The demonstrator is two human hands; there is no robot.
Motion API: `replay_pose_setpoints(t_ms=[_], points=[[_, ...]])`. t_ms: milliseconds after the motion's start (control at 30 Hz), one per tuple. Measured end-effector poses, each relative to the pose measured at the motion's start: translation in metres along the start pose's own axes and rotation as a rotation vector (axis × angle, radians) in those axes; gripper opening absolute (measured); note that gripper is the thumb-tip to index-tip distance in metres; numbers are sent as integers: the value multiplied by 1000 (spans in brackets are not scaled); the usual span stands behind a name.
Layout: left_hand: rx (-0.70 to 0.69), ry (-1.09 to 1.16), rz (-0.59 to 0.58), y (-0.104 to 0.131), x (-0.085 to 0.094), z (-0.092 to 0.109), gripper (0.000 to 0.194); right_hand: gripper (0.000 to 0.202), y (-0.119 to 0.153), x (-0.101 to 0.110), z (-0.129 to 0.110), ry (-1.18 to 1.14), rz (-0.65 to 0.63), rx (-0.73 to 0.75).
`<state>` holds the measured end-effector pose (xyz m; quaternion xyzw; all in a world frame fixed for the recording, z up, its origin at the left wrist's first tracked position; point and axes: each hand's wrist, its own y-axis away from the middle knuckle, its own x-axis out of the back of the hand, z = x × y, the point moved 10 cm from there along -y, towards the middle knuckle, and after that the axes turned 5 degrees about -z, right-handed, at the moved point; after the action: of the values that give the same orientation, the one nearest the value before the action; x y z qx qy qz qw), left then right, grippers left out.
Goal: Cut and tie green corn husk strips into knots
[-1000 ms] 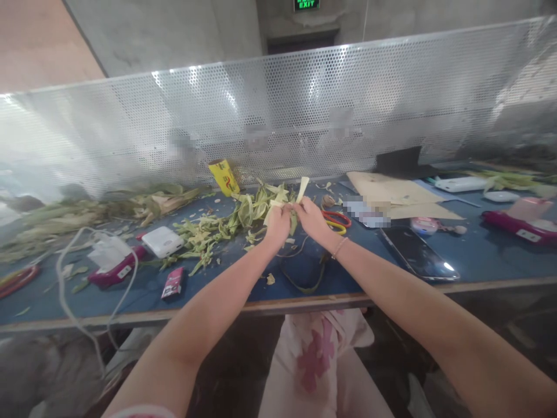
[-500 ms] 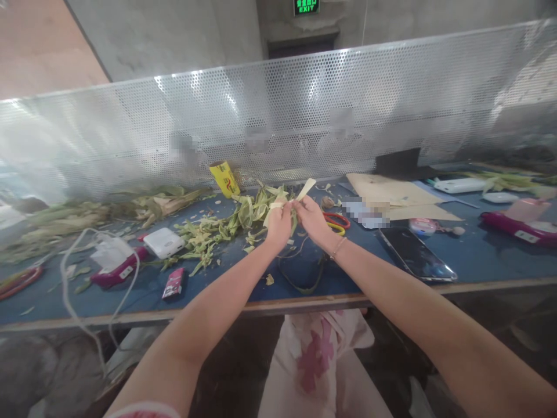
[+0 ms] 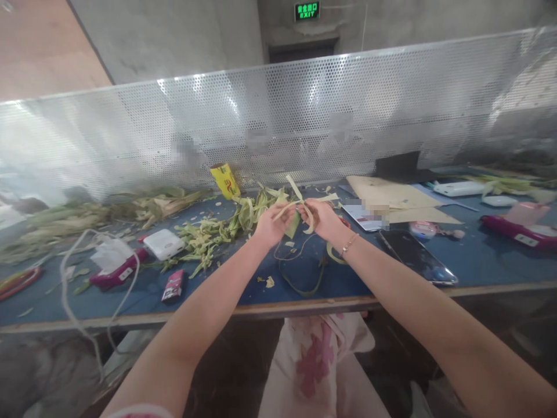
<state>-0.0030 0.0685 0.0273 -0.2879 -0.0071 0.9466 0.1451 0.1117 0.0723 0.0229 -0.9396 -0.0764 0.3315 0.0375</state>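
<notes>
Pale strips of leaf (image 3: 295,187) cross between my hands over the blue table, with loose ends sticking up, to the right and curling down. My left hand (image 3: 275,223) pinches the strips from the left side. From the right, my right hand (image 3: 321,218) has its fingers closed on them, close beside the left one. A heap of green and pale leaf pieces (image 3: 243,216) lies just behind and left of my hands. Under and beside my right wrist is a curved yellow handle (image 3: 334,253), partly hidden.
Left are a white power bank (image 3: 163,244), a pink small box (image 3: 173,285), a purple tissue holder (image 3: 114,274) and a white cable. A yellow packet (image 3: 225,180) stands behind. Right are a black phone (image 3: 415,255), brown paper (image 3: 391,191) and a purple holder (image 3: 517,233).
My hands have moved slightly apart. The pale strips now cross, one end pointing up left and another to the right, with a curled piece hanging between my hands.
</notes>
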Motion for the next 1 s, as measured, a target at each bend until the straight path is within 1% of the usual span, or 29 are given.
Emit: replay_pose_setpoints(t_ms=[100,167,233,267,333,400,433,533,600,667,733,800,833,867,900,933,967,1000], points=[[-43,47,18,-3,5,2,21,17,2,-5,4,-52,-50,-58],[-121,-47,32,-8,11,5,20,18,2,-6,6,-49,-69,-72],[-245,-287,51,-9,13,13,16,17,2,-5,9,-22,-68,-81],[-338,-445,70,-7,12,20,19,16,1,-5,10,-5,-70,-86],[-460,-754,98,-1,3,29,24,14,1,-7,12,23,-83,-86],[-559,-944,71,7,-11,36,21,11,2,-10,11,49,-105,-72],[-595,-998,49,11,-17,39,19,9,3,-12,11,66,-115,-67],[-675,-1072,-9,20,-30,43,18,11,7,-17,10,115,-143,-55],[-706,-1089,-28,21,-34,43,16,15,9,-21,11,154,-175,-58],[-691,-1077,-28,19,-32,40,17,18,8,-23,14,208,-211,-63],[-622,-1040,-35,13,-27,36,23,19,3,-19,14,257,-206,-51],[-561,-1001,-30,10,-23,33,29,16,-6,-3,6,316,-109,19],[-541,-987,-24,9,-21,33,30,15,-9,11,-4,373,4,89],[-527,-979,-17,8,-20,33,30,18,-7,24,-20,464,137,198],[-518,-975,-13,8,-19,33,29,24,-3,30,-38,579,221,338],[-514,-974,-16,7,-19,33,26,32,5,27,-55,705,259,487],[-516,-978,-21,7,-19,32,23,39,14,19,-68,825,254,632],[-525,-984,-27,6,-20,32,19,44,23,3,-75,942,177,749]])
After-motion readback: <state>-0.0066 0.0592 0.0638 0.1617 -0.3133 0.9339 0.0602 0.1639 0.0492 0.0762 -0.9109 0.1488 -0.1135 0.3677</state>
